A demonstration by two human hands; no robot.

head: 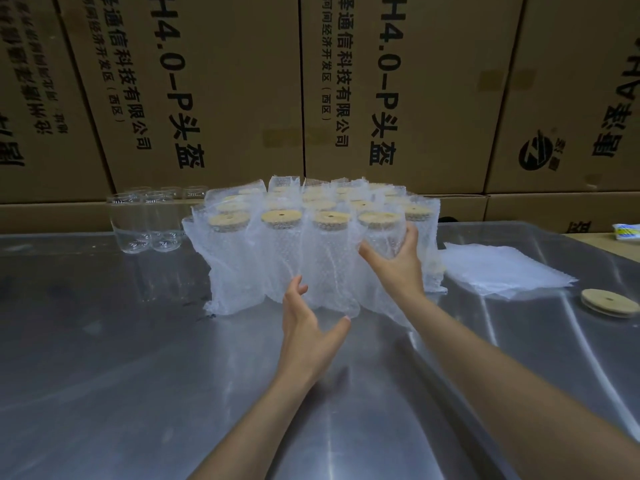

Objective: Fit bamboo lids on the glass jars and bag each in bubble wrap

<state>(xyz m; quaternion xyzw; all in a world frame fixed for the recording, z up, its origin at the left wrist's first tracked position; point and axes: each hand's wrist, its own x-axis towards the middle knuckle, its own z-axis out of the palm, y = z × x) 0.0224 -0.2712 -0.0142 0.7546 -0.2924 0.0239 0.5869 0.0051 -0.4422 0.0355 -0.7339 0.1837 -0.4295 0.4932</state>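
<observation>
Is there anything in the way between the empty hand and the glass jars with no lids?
Nothing visible blocks it. The left hand hovers open in front of the bagged jars, and the bare jars stand further left at the back. Between them lies only bare metal table. The right hand grips a bagged jar.

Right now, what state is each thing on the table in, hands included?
Bagged jars: upright, bamboo lids on, in bubble wrap, grouped in rows.
Front-right bagged jar: upright, lidded, gripped by the right hand.
Bare glass jars: upright, no lids, unwrapped, left of the group.
Loose bamboo lids: lying flat, stacked, off any jar.
Bubble wrap bags: flat, empty pile.
Right hand: curled round the bagged jar.
Left hand: open, fingers at the wrap.
</observation>
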